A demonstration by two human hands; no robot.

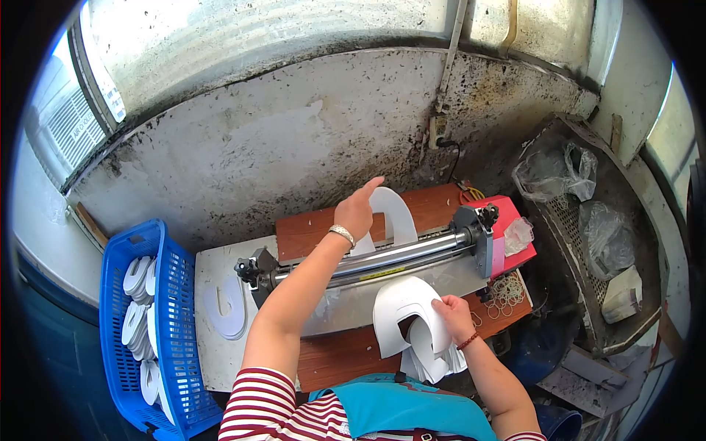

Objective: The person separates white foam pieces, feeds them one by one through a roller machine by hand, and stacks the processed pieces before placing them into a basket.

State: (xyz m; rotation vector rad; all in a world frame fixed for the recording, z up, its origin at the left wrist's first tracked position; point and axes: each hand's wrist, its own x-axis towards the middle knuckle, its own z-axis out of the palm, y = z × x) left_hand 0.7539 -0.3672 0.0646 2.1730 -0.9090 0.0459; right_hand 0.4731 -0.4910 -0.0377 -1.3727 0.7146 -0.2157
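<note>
Across the roller machine (382, 259) reaches my left hand (356, 212), its fingers stretched out at the left edge of a white U-shaped piece (398, 214). That piece stands up behind the metal rollers; whether my fingertips touch it I cannot tell. In front of the rollers, my right hand (454, 318) pinches another white U-shaped sheet (397, 305) along its right arm, thumb on top. Below this sheet, a fanned stack of similar white pieces (425, 351) lies close to my body, partly hidden by the sheet.
Left of the machine, several white U-shaped pieces (224, 309) lie on a pale board (213, 371). A blue basket (193, 345) holds stacks of them. Rubber bands (506, 295) lie near the red machine end (515, 224). At right stands a bin (640, 323) with plastic bags (610, 235).
</note>
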